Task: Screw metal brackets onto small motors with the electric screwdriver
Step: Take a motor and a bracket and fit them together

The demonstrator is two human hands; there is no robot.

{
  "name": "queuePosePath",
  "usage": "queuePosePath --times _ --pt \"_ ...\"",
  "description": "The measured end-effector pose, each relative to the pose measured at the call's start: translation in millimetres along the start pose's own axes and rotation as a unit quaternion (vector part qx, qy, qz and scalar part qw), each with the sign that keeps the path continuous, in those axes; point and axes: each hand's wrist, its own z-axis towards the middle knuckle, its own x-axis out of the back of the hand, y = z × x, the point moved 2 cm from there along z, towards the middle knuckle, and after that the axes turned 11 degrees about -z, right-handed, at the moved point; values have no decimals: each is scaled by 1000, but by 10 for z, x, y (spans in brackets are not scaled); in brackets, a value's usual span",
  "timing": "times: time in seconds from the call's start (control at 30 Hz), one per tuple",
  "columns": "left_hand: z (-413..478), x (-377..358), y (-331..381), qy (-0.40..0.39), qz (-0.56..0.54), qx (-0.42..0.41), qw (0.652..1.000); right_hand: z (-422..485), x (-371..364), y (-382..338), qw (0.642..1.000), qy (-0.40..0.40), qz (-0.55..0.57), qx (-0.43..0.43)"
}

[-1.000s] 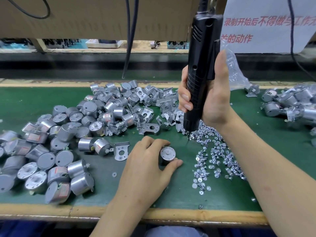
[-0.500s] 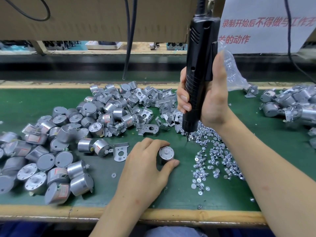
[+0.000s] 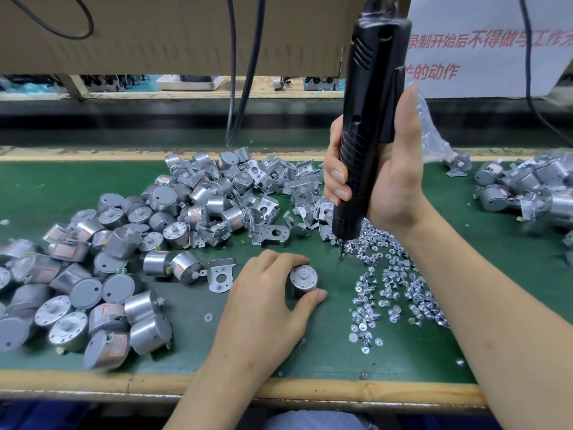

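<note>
Mat (image 3: 46, 187): dark green, plain, flecked with pale specks.
Bench edge (image 3: 372, 391): yellowish tan wood.
Motors (image 3: 86, 293): silver-grey cans with flat matt-grey backs. Some carry white labels (image 3: 197, 212) with red print.
Upright motor (image 3: 303, 279): bright silver face, small dark holes.
Brackets (image 3: 269, 234): pale silver, bare metal.
Screws (image 3: 390, 283): shiny silver, glinting white.
Screwdriver (image 3: 369, 103): black all over, fine ribbing on the grip, slotted vents higher up.
Cables (image 3: 248, 72): black.
Cardboard (image 3: 170, 32): plain brown.
Sign (image 3: 483, 76): white sheet, red characters.
Plastic bag (image 3: 434, 141): clear, white glints.
Cloth (image 3: 310, 422) at the bottom edge: blue.
</note>
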Motion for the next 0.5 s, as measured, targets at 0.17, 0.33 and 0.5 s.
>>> queuePosePath --times 0.17,0.33,0.5 --pt "6 -4 1 0 -2 1 1000 4 -8 1 1000 0 7 -4" --pt "4 0 4 -1 -4 3 1000 3 -3 0 1000 -1 0 -3" --pt "5 -1 10 0 -3 2 1000 9 7 -10 1000 -1 5 -9"
